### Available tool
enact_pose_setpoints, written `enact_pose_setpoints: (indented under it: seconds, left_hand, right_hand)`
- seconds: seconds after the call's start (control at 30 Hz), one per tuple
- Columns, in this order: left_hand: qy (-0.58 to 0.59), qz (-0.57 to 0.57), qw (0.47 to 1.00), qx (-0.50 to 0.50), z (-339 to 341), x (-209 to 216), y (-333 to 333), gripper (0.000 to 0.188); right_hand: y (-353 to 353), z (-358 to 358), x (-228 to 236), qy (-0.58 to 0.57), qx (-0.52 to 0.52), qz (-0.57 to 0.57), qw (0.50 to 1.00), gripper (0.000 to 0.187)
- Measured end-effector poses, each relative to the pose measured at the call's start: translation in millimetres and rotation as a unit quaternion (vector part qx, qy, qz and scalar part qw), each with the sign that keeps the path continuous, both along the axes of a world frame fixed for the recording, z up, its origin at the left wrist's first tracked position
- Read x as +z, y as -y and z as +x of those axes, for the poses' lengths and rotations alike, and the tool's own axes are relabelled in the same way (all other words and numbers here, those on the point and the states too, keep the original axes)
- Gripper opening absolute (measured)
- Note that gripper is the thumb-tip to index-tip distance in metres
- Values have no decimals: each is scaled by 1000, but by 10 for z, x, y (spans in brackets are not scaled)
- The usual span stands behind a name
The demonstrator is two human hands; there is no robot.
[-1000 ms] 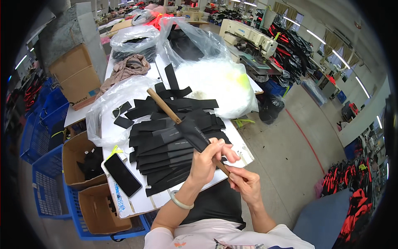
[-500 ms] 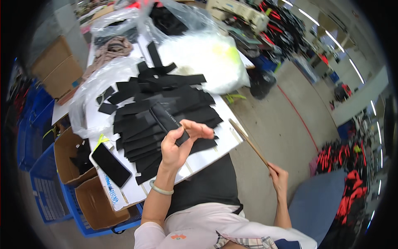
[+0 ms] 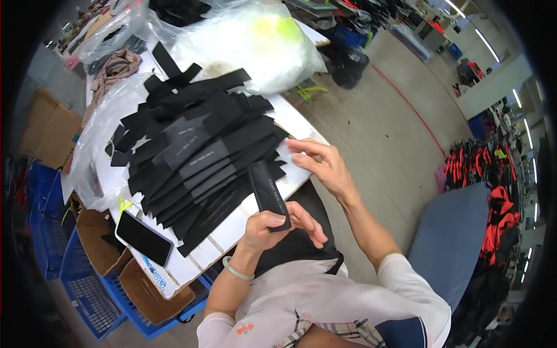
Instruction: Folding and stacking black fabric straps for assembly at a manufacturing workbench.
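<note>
A narrow black fabric strip (image 3: 268,188) with light printing is pinched between the thumb and fingers of my left hand (image 3: 258,232), near the table's front edge. That hand's other fingers stretch out to the right behind the strip. My right hand (image 3: 328,168) is over the table's right edge, its fingers apart and bent, and I see nothing in them. Left of it, a wide overlapping pile of black fabric strips (image 3: 197,156) covers the middle of the white table (image 3: 293,119). Several of these strips carry similar light printing.
A phone (image 3: 145,238) lies at the table's left front corner. Stuffed clear plastic bags (image 3: 249,49) and a patterned cloth (image 3: 113,75) stand behind the pile. Cardboard boxes (image 3: 154,293) in blue crates (image 3: 90,296) sit below left. A blue-grey board (image 3: 447,238) is at right.
My left hand has drawn the strip toward me, off the pile. My right hand has come up to the table's edge; the wooden stick it held is no longer visible.
</note>
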State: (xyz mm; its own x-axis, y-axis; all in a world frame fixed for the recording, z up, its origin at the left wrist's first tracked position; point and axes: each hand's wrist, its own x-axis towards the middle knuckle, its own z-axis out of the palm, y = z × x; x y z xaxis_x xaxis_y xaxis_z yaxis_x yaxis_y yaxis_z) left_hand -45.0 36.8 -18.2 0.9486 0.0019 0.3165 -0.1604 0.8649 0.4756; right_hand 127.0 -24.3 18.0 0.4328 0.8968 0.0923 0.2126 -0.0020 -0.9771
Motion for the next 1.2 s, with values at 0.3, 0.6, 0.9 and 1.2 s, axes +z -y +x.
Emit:
enact_pose_setpoints:
  seconds: [0.3, 0.6, 0.9, 1.2]
  left_hand:
    - [-247, 152, 918, 270, -69, 228, 23, 19]
    - [-218, 133, 923, 289, -356, 381, -266, 28]
    - [-231, 1, 924, 306, -435, 400, -438, 34]
    - [-44, -131, 899, 416, -377, 501, -958, 32]
  right_hand:
    - [-304, -316, 305, -55, 36, -51, 996, 12]
    - [-816, -609, 380, -208, 120, -6, 971, 22]
    - [-2692, -361, 181, 441, 54, -1, 896, 35]
    - [-1679, -385, 1065, -22, 154, -1, 988, 15]
